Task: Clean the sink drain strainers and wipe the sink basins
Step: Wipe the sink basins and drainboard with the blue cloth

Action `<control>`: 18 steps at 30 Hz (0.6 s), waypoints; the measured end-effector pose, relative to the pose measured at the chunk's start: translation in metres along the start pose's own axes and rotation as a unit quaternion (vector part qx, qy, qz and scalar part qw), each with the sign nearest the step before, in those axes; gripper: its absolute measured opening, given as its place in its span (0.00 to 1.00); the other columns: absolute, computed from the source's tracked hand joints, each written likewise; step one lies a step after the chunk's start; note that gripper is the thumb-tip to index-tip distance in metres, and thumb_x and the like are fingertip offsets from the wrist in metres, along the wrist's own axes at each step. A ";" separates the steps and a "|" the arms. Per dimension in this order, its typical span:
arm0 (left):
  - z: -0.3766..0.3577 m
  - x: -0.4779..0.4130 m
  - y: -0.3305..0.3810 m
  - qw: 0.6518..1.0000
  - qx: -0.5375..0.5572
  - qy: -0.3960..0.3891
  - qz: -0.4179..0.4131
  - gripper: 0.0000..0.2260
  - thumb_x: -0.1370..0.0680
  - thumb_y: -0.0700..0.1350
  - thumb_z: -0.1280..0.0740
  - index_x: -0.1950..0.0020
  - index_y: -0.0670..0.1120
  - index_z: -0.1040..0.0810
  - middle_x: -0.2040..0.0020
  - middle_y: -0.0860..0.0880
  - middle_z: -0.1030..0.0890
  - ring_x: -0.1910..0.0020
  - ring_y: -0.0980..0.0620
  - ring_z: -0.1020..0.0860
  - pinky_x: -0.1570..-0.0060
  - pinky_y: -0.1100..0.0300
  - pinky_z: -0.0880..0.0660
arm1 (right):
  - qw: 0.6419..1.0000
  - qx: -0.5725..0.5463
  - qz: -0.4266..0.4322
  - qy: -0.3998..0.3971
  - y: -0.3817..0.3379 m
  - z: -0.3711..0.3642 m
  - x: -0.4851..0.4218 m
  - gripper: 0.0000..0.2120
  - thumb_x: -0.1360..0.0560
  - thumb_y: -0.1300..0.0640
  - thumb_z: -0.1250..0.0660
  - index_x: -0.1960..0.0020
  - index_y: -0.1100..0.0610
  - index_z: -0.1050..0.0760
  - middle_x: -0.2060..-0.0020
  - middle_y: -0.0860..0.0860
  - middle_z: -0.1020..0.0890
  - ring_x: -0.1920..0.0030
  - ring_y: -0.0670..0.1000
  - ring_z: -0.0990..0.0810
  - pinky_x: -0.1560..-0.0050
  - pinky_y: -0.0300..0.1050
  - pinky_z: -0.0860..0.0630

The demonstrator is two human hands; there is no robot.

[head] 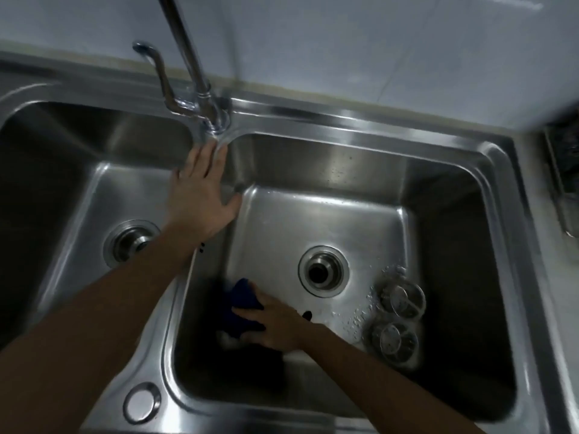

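Head view: left hand [202, 186] splayed flat on the sink divider [233, 170]; right hand [275, 324] presses a blue cloth [239, 305].

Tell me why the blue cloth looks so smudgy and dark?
Head view: the cloth is motion-blurred under the right hand and sits in shadow at the basin's near-left corner; glare streaks the faucet; the wide lens bends the edges.

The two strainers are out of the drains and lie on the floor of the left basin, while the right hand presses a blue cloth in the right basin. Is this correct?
Not quite. The head view shows the two strainers lying on the floor of the right basin, to the right of its open drain, not in the left basin. The rest holds: the right hand presses the blue cloth in the right basin.
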State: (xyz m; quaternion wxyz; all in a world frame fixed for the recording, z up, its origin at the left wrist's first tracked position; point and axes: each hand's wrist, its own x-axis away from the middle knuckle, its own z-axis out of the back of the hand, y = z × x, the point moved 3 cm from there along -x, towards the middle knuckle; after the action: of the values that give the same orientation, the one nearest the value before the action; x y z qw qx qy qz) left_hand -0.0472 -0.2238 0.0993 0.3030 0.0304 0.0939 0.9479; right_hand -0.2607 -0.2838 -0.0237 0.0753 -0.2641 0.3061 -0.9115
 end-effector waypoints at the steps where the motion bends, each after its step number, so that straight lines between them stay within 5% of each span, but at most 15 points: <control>1: 0.000 0.000 -0.001 1.000 -0.001 0.005 -0.001 0.36 0.26 0.61 0.44 0.22 0.46 0.49 0.22 0.46 0.48 0.23 0.45 0.49 0.30 0.40 0.42 | 1.000 -0.001 0.020 -0.022 -0.002 -0.003 0.005 0.29 0.23 0.49 0.34 0.25 0.49 0.39 0.23 0.57 0.58 0.23 0.60 0.52 0.24 0.52 0.48; 6: -0.002 0.001 -0.003 1.000 0.003 0.007 -0.017 0.38 0.28 0.59 0.42 0.23 0.44 0.47 0.22 0.44 0.46 0.24 0.42 0.47 0.32 0.38 0.39 | 0.999 0.008 -0.035 -0.034 0.007 0.004 0.034 0.30 0.27 0.56 0.29 0.28 0.49 0.35 0.22 0.54 0.55 0.26 0.61 0.44 0.28 0.52 0.40; 10: 0.000 0.001 0.002 0.999 0.017 0.015 -0.025 0.38 0.30 0.58 0.42 0.23 0.43 0.45 0.23 0.43 0.43 0.25 0.40 0.45 0.31 0.41 0.40 | 0.977 -0.014 -0.210 -0.022 0.027 0.007 0.066 0.29 0.28 0.58 0.29 0.31 0.51 0.36 0.24 0.56 0.50 0.32 0.62 0.34 0.36 0.52 0.31; 15: 0.001 0.002 0.001 0.998 0.030 0.031 -0.036 0.38 0.30 0.58 0.42 0.24 0.43 0.44 0.24 0.41 0.42 0.25 0.38 0.45 0.29 0.44 0.42 | 0.844 -0.221 -0.488 -0.003 0.040 0.009 0.087 0.45 0.25 0.50 0.33 0.23 0.55 0.62 0.28 0.68 0.58 0.31 0.68 0.36 0.32 0.52 0.35; 18: 0.000 0.001 0.001 0.999 0.032 0.026 -0.035 0.39 0.30 0.58 0.41 0.23 0.43 0.45 0.23 0.42 0.44 0.25 0.40 0.47 0.27 0.46 0.45 | 0.751 -0.326 -0.572 0.054 0.040 0.004 0.087 0.46 0.24 0.45 0.36 0.24 0.57 0.67 0.28 0.70 0.57 0.29 0.67 0.41 0.31 0.51 0.37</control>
State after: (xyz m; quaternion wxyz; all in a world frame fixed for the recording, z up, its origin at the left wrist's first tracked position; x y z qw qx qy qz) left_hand -0.0483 -0.2237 0.0991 0.3321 0.0117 0.1329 0.9338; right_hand -0.3339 -0.3436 -0.0072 -0.5675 -0.3489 0.3796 -0.6420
